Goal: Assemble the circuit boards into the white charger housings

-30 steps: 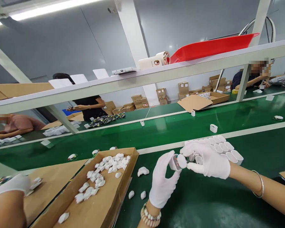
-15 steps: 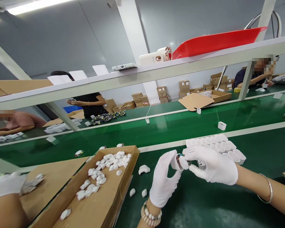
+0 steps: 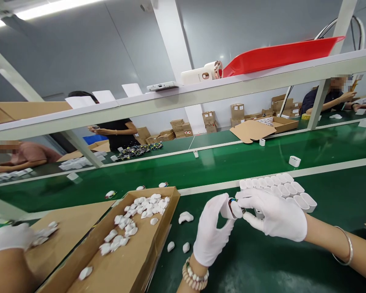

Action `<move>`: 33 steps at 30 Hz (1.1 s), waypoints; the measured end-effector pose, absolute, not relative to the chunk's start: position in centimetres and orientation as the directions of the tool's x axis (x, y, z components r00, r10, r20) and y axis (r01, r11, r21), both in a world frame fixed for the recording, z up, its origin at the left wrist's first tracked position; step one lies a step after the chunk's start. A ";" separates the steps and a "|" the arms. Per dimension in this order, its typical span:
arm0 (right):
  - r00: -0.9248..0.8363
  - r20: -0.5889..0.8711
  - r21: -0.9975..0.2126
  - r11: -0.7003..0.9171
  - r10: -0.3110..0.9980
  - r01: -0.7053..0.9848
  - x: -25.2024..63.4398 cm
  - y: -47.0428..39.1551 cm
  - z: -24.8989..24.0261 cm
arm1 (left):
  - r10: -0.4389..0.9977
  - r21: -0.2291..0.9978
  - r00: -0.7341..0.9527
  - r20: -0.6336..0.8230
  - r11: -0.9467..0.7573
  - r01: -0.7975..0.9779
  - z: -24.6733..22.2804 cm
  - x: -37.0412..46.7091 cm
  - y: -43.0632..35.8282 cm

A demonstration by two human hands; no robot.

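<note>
The left hand point(image 3: 212, 230), in a white glove, holds a white housing point(image 3: 225, 209) above the green surface point(image 3: 247, 264), its fingers and thumb pinching the housing from 2 sides. At the housing's right end is a wired piece point(image 3: 237, 209), its round white cap showing and thin coloured wires beside it; how far it sits inside cannot be told. The right hand point(image 3: 271, 213), gloved too, reaches in from the right, its fingers and thumb pinching the wired piece at the right edge, though the glove hides part of the contact. A beaded bracelet point(image 3: 195, 278) circles the left wrist, a metal bangle point(image 3: 349, 249) the right forearm.

Behind the right hand stand rows of white housings point(image 3: 308, 200), open ends up and packed closely together. Left of the left hand, 3 small white pieces point(image 3: 186, 217) lie apart on the surface. Next to them is a cardboard tray point(image 3: 118, 270) with many similar white lumps point(image 3: 144, 205) gathered mostly towards its far end.

Beyond the tray, 3 white-capped circuit pieces point(image 3: 111, 194) lie on a green belt point(image 3: 213, 165); farther right on it stands a single white cup point(image 3: 294, 161). At the far left, a co-worker's gloved hand point(image 3: 10, 240) is over another cardboard sheet point(image 3: 64, 221). A shelf point(image 3: 247, 89) spans above, carrying a red tray point(image 3: 283, 57).
</note>
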State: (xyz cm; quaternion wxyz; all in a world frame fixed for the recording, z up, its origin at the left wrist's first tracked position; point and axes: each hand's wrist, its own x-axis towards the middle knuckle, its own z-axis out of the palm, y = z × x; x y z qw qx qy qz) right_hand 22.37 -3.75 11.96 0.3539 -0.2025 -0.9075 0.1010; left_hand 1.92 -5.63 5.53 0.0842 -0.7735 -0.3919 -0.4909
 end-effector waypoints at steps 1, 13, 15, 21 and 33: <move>-0.663 0.604 -0.318 0.897 0.442 0.308 22.3 -3.8 11.8 | 0.527 0.259 0.209 0.823 -0.678 0.688 5.5 1.9 -5.6; -0.743 0.432 -0.388 0.849 0.512 0.359 22.9 -4.1 12.6 | 0.609 0.377 0.192 0.770 -0.676 0.634 5.1 2.2 -5.9; -0.705 0.442 -0.439 0.819 0.555 0.369 23.0 -4.0 12.8 | 0.657 0.466 0.147 0.740 -0.658 0.592 4.9 2.3 -6.1; -0.661 0.293 -0.802 0.554 0.691 0.225 22.1 -3.6 11.4 | 0.769 0.670 0.104 0.631 -0.608 0.426 4.2 3.0 -7.1; -0.668 -0.016 -0.951 -0.217 0.744 -0.218 19.6 -3.9 9.4 | 0.861 0.795 0.080 0.502 -0.496 0.349 3.0 3.8 -7.3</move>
